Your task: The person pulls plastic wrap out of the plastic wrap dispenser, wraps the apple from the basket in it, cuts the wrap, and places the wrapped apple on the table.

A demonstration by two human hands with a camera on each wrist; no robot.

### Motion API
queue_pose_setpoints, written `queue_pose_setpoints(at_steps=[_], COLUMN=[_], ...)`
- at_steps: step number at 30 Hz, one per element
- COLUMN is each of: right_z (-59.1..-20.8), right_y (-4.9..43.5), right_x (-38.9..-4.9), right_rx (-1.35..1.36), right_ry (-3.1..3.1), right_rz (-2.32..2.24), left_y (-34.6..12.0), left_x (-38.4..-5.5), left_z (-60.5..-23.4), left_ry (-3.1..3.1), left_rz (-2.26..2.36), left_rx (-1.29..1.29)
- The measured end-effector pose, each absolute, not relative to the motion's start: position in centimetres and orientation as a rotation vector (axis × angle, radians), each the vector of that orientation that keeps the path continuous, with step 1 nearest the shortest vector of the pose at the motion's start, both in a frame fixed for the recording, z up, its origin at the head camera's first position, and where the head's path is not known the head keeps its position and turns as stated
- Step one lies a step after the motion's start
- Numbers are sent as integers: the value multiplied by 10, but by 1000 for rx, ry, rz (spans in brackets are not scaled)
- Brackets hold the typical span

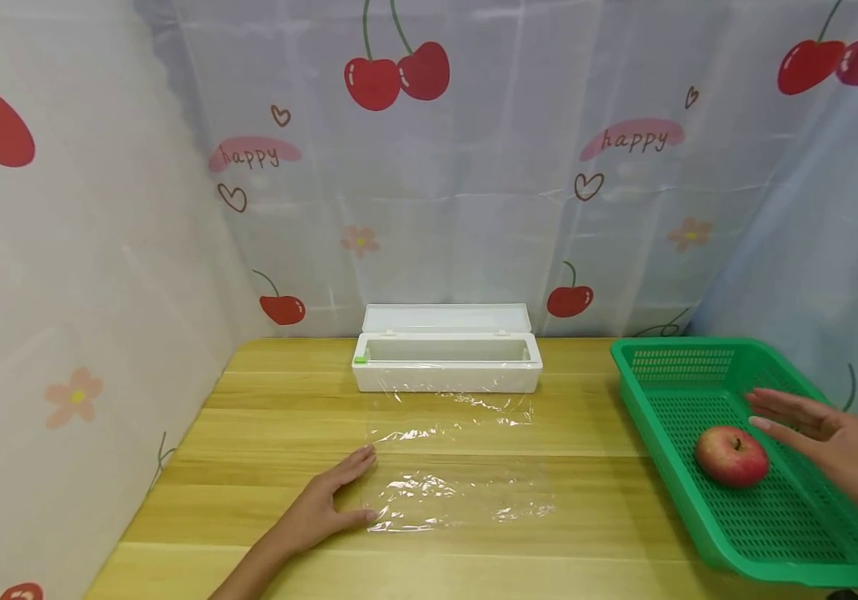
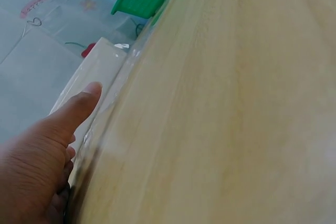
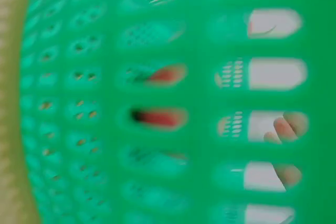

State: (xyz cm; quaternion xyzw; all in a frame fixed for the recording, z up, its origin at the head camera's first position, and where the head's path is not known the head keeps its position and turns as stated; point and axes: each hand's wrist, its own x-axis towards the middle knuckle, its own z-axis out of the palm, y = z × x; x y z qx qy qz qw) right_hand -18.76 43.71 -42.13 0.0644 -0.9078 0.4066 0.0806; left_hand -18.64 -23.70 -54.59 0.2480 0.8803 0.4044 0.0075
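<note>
A sheet of clear plastic wrap [image 1: 459,475] lies on the wooden table, drawn out from a white wrap dispenser box [image 1: 447,375] whose lid stands raised. At the sheet's left edge rests my left hand [image 1: 324,500], fingers extended; the left wrist view shows its thumb [image 2: 79,108] pointing out straight. Over on the right, a red apple [image 1: 732,457] sits inside a green plastic basket [image 1: 661,467]. My right hand [image 1: 841,450] hovers over the basket just right of the apple, apart from it, fingers fairly straight. Through the basket's slots the right wrist view shows bits of apple [image 3: 160,118] and fingertips.
The wooden table [image 1: 264,433] runs back to a curtain [image 1: 459,217] printed with cherries, which also hangs at both sides. A small green slider [image 1: 360,360] sits at the dispenser's left front edge. The basket's raised rim stands between the sheet and the apple.
</note>
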Motion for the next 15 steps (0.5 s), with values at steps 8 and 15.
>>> queue_pose_setpoints(at_steps=[8, 15], right_z=[-446, -457], right_y=[448, 448], right_x=[-194, -202], right_rx=[27, -32], right_ry=[-2808, -2855], right_rz=[1178, 1067], left_y=[-236, -237], left_x=[-185, -187], left_z=[-548, -548], left_ry=[2768, 2781], left_rz=[1259, 1260], left_rx=[795, 796])
